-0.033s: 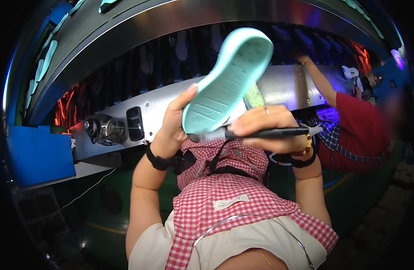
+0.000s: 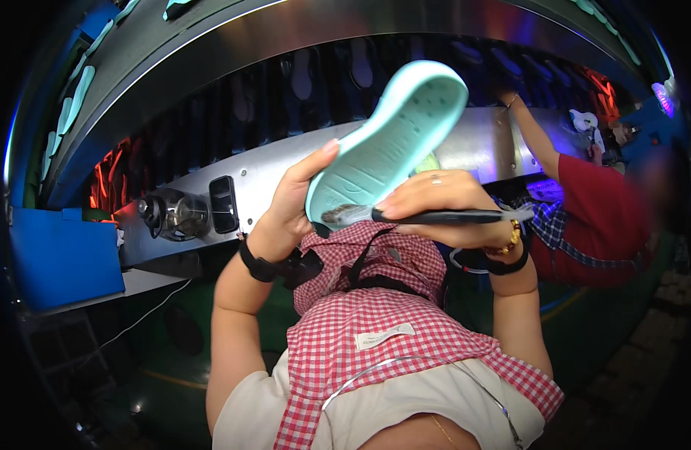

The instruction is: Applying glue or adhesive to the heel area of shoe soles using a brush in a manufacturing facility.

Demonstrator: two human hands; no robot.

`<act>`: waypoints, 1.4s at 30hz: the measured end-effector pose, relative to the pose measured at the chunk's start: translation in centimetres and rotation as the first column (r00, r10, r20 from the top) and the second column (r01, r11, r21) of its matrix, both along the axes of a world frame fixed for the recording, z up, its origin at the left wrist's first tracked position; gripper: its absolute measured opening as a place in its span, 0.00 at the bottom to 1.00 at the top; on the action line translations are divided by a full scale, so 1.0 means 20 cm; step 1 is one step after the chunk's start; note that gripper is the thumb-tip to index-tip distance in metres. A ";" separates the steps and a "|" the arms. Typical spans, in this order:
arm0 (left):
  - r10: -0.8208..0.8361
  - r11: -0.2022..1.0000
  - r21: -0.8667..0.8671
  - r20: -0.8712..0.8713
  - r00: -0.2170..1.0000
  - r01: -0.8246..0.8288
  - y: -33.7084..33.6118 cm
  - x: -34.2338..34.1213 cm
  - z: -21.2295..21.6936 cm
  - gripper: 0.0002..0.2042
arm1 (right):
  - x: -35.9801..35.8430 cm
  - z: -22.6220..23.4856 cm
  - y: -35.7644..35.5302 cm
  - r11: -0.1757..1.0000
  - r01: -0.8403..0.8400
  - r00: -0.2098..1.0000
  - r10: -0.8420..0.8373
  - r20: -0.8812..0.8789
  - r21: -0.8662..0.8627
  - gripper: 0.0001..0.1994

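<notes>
My left hand (image 2: 297, 191) grips a mint-green shoe sole (image 2: 398, 135) by the left side of its lower end, thumb along the rim. The sole is tilted, with its hollow, ribbed face toward me and its upper end leaning right. A brush (image 2: 450, 218) with a black handle is pinched in my right hand (image 2: 443, 202), lying nearly level. Its bristles rest at the inner face near the sole's lower end; whether they press on it I cannot tell.
A metal bench (image 2: 270, 169) runs behind the sole, bearing a glass jug (image 2: 177, 214) and a black phone-like object (image 2: 224, 205) at left. Beyond it are rows of dark soles. A co-worker in a red shirt (image 2: 600, 217) reaches in at right. A blue box (image 2: 68, 259) stands at left.
The sole has shifted slightly down and to the right. The brush's bristles have moved from the sole's lower edge up onto its inner face.
</notes>
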State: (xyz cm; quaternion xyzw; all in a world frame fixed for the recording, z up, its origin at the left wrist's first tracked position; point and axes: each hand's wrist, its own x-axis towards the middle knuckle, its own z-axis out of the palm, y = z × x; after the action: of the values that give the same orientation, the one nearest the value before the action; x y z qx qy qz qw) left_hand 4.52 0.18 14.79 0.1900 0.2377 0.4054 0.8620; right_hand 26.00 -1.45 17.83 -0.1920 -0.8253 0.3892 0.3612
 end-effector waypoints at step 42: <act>-0.024 0.973 -0.226 0.057 0.998 0.036 -0.06 0.03 -0.21 0.23 | 0.11 -0.33 0.09 0.761 0.507 0.806 -0.585 -0.091 -0.405 0.08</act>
State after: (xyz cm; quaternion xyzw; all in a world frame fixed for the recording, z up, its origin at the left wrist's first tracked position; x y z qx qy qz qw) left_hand 5.14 -1.07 10.62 0.0830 0.2564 0.3675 0.8901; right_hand 28.19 0.43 11.24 -0.4456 -0.6031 0.4293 0.5035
